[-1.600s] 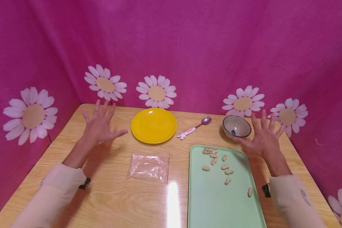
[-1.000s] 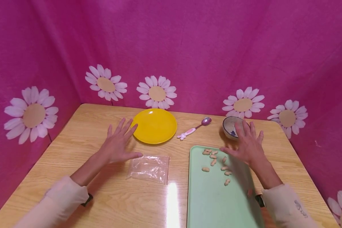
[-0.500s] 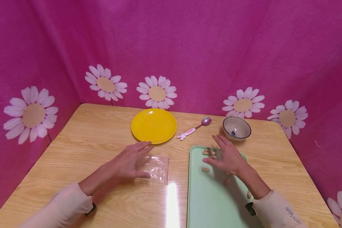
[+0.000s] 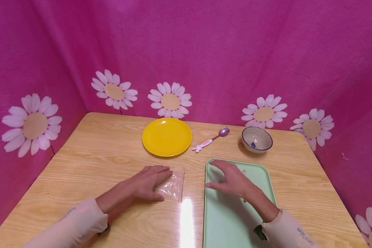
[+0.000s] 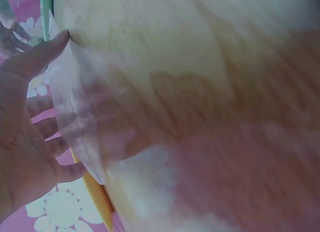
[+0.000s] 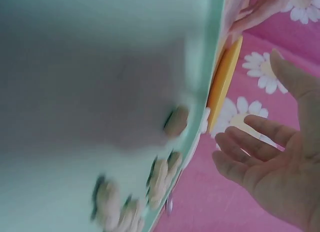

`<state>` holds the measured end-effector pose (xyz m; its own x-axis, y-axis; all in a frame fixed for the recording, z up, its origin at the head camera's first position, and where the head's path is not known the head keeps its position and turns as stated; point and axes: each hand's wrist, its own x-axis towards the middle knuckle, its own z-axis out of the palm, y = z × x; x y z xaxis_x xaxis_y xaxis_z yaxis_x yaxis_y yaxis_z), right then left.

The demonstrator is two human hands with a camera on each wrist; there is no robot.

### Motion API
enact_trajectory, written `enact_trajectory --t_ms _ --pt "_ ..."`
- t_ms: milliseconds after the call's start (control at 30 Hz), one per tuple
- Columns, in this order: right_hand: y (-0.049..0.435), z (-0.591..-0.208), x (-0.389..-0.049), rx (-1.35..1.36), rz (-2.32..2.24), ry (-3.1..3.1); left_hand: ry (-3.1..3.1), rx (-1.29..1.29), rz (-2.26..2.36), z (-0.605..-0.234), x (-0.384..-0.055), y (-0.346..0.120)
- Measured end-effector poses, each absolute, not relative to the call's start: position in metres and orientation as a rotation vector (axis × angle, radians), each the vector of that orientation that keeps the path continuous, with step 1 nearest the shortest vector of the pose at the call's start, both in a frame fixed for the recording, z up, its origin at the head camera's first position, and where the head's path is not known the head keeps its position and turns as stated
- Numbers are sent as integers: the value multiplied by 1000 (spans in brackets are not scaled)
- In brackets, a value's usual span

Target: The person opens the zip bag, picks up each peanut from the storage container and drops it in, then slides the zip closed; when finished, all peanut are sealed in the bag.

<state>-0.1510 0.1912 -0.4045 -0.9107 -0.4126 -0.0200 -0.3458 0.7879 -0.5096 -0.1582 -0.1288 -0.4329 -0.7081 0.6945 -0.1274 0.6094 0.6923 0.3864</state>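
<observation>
My left hand (image 4: 144, 184) is low over the clear plastic bag (image 4: 173, 187), hiding its left part. In the left wrist view, thumb and fingers are spread apart along the near edge of the bag (image 5: 80, 112). My right hand (image 4: 234, 181) hovers above the upper part of the green tray (image 4: 226, 224), fingers loosely bent with nothing in them. It covers most of the peanuts in the head view. The right wrist view shows several peanuts (image 6: 177, 121) lying on the tray, apart from the hand.
A yellow plate (image 4: 167, 137) stands behind the bag. To its right lie a spoon (image 4: 207, 142) with a rabbit handle and a patterned bowl (image 4: 257, 139). Pink cloth with daisies (image 4: 186, 51) hangs around the wooden table (image 4: 111, 137).
Both hands have come inward and toward the body: the left from beside the plate to over the bag, the right from beside the bowl to over the tray. The objects have stayed put.
</observation>
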Motion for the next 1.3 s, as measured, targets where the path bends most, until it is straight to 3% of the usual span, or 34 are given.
enact_trajectory --t_ms 300,733,1300 --pt "168 -409 -150 -662 -874 2800 2677 947 590 -435 -157 -126" --pt "147 -412 -148 -251 -1439 2407 2643 860 980 -435 -145 -113" --pt "134 -418 -145 -94 -1724 1936 2664 957 1019 -430 -140 -112"
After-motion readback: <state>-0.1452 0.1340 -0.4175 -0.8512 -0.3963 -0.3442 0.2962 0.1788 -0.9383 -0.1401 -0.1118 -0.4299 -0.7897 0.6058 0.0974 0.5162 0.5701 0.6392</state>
